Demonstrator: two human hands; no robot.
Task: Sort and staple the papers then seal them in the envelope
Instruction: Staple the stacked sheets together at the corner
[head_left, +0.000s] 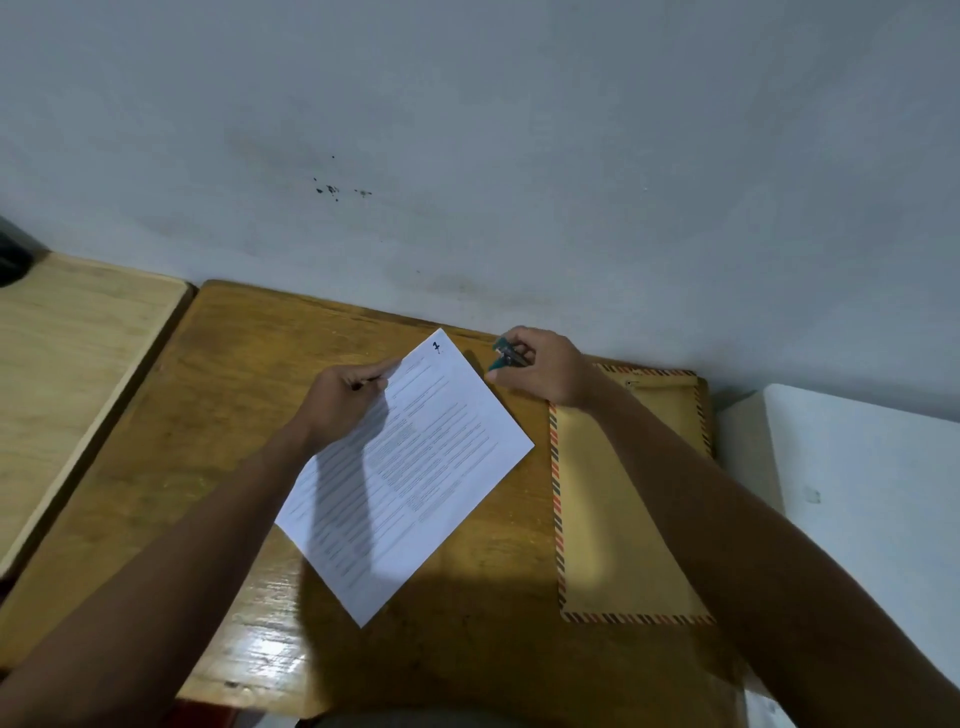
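A stack of white printed papers lies turned like a diamond on the wooden desk, with a handwritten "1" at its top corner. My left hand pinches the papers' upper left edge. My right hand grips a small green stapler just right of the papers' top corner, close to the wall. A brown envelope with a striped border lies flat to the right, partly under my right forearm.
A lighter wooden table adjoins the desk on the left. A white surface stands to the right. The grey wall runs right behind the desk's far edge. A dark object sits at the far left.
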